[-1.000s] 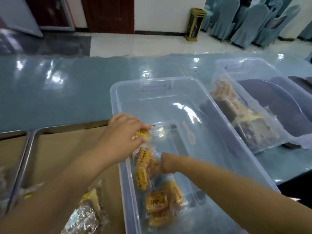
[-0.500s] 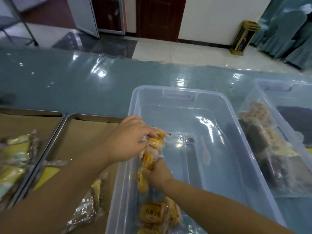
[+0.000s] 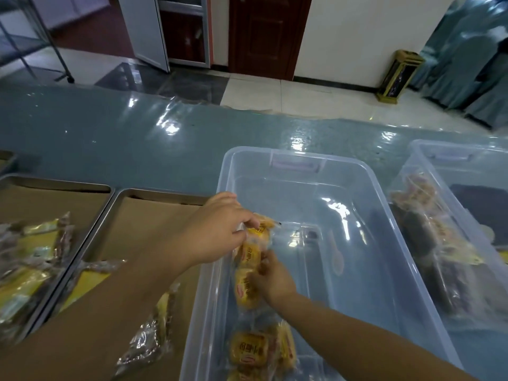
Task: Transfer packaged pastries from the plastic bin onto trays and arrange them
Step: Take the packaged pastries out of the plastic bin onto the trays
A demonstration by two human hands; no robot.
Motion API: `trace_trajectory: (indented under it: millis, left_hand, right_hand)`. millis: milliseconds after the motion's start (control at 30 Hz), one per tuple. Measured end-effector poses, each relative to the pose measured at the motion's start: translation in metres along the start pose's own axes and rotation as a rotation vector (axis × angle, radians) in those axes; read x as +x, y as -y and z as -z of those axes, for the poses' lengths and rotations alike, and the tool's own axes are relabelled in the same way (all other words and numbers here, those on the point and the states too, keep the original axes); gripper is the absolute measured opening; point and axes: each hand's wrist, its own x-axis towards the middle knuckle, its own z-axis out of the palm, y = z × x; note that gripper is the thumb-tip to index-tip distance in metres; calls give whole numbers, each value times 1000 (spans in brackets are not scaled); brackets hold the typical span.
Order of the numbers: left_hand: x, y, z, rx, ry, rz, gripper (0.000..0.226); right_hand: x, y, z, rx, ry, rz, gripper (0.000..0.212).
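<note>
Yellow-wrapped pastries [image 3: 248, 259] form a joined string of clear packets against the left wall of the bin [image 3: 275, 152], with the upper part held up near the rim. The left hand [image 3: 217, 229] pinches the top packet between thumb and curled fingers, right at the bin's left rim. The right hand [image 3: 272, 279], reaching in from the near right, has its fingers curled round the string lower down, wrist inside the bin. More packets [image 3: 248, 350] of the same kind lie on the bin floor at its near end, under the right forearm.

Just left of the bin sits a metal tray [image 3: 154, 221] lined with brown paper; a wrapped pack [image 3: 148, 336] lies on it beside the left forearm. A second tray [image 3: 41, 196] further left carries a heap of packs [image 3: 27, 270]. On the right, a second bin [image 3: 453, 160] holds a bag [image 3: 428, 243] of brown pastries. All stand on a glossy teal table [image 3: 137, 147].
</note>
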Motion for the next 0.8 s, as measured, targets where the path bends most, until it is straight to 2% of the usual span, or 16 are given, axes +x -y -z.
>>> trace_trajectory:
  millis: [33,100,200,300,400,500,600,667,733,800]
  left_hand:
    - [0,0,0,-4,1,5,26]
    - [0,-2,2,9,15,6,34]
    - [5,-7,4,42,33,5,72]
    - [13,-18,6,-182,36,74,99]
    - [24,-27,10,-560,48,87,92]
    - [31,-28,18,-811,-97,65,69]
    - [36,-22,26,-862,-254,72,55]
    - [37,-15,32,-841,-352,105,50]
    - [36,-6,36,-810,-425,161,49]
    - [33,2,38,-782,-466,213,49]
  right_hand:
    - [-1,2,9,53,-34,27,30]
    - [-5,11,27,198,-95,71,31]
    - [-14,30,56,392,-120,109,34]
    - [-25,52,81,548,-98,181,32]
    - [-32,77,95,585,-99,256,36]
    - [-32,100,103,586,-135,338,29]
    - [-24,119,107,512,-130,439,30]
    - [-8,122,105,468,-214,456,32]
    - [13,114,97,499,-320,387,28]
    - [36,92,82,389,-337,271,18]
